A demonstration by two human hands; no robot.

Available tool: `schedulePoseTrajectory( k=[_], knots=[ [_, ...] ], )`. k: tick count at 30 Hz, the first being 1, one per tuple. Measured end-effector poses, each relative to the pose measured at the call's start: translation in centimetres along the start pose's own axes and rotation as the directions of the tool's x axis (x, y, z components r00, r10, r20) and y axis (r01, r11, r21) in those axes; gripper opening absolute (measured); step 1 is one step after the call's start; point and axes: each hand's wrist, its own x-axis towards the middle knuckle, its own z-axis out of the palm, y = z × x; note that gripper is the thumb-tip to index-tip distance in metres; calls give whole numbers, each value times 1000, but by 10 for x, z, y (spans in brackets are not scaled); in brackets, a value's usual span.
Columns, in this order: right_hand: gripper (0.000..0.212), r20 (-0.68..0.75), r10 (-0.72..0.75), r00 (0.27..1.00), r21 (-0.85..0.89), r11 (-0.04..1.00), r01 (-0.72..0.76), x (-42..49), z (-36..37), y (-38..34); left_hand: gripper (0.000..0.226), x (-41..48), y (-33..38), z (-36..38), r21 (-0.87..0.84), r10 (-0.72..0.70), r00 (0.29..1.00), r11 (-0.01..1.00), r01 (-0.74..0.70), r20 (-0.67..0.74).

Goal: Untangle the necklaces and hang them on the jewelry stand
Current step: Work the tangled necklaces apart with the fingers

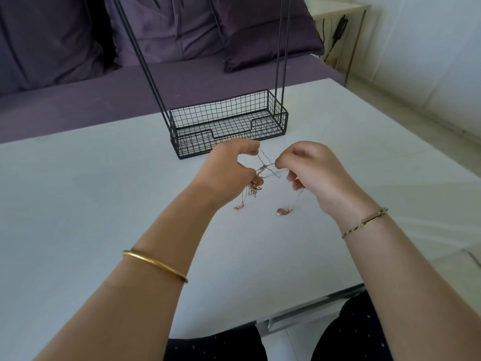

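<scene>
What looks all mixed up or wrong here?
The necklaces are tangled: thin chains cross in a knot between the left hand and right hand, both pinching them above the table. A rose-gold clump dangles below the left hand.

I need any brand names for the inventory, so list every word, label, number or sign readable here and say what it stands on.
None: no readable text in this view.
The jewelry stand, necklaces, pendant, bangle, bracelet and table show no lettering.
The dark plug by the far wall is too small to tell.
</scene>
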Motion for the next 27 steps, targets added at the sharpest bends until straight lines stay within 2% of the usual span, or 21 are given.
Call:
schedulePoseTrajectory(
  k=[6, 10, 14, 17, 21, 24, 27],
  knots=[
    [9, 47, 107, 993, 143, 983, -112, 0, -1, -3, 52, 1, 1, 1, 21, -28, 999, 999, 28, -20],
    [15, 48, 84, 995, 110, 990, -89, -1, -1, -3, 33, 1, 1, 1, 57, -21, 999, 998, 23, -26],
    [8, 68, 48, 997, 119, 991, -56, -2, -1, -3, 22, 0, 1, 1, 8, -94, 996, 996, 94, -1],
    [4, 74, 19, 997, 94, 995, -26, -2, -2, -1, 20, 1, 0, 0, -64, -164, 986, 984, 165, 21],
    [6, 62, -13, 998, 53, 999, 10, -1, 1, 2, 14, 1, -1, 0, -68, -179, 983, 981, 182, 37],
    [9, 69, -13, 998, 41, 999, 10, -1, 2, 2, 11, 2, -3, 0, -49, -193, 981, 980, 193, -3],
    [10, 132, 23, 991, 10, 1000, -24, -2, 2, 2, 14, 4, -4, 0, -134, -212, 976, 970, 204, -47]
  ],
)
